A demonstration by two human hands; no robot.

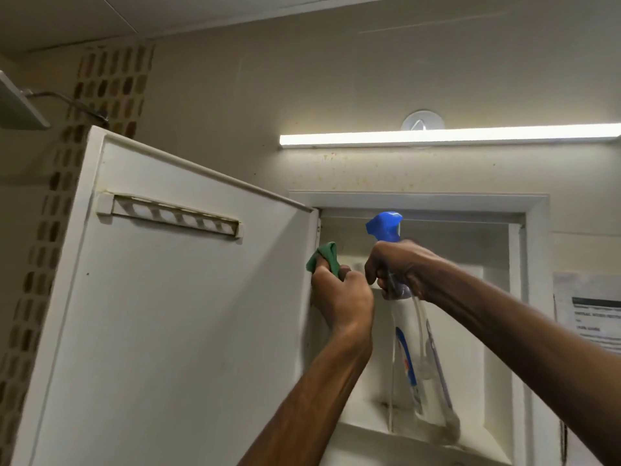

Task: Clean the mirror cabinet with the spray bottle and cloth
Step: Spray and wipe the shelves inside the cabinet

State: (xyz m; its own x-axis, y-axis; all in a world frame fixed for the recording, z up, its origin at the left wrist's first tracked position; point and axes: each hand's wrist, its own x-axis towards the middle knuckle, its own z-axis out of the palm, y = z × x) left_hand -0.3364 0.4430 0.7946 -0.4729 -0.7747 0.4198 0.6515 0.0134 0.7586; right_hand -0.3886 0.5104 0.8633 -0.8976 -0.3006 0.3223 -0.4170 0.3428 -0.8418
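Cabinet door (161, 297) swung open so I can reach inside. Left hand (339, 297) grips the green cloth (324, 258) at the door's hinge edge; right hand (400, 267) grips the spray bottle (411, 348) by the neck, nozzle aimed into the cabinet interior (470, 250).

white recessed cabinet (534, 297), door (168, 297) open

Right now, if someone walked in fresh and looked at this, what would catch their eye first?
Probably the blue-topped spray bottle, held up at centre by the right hand in front of the open cabinet's white interior. Just left of it, the left hand presses a green cloth near the hinge edge of the wide-open cabinet door. Above, a lit strip light glows on the wall.
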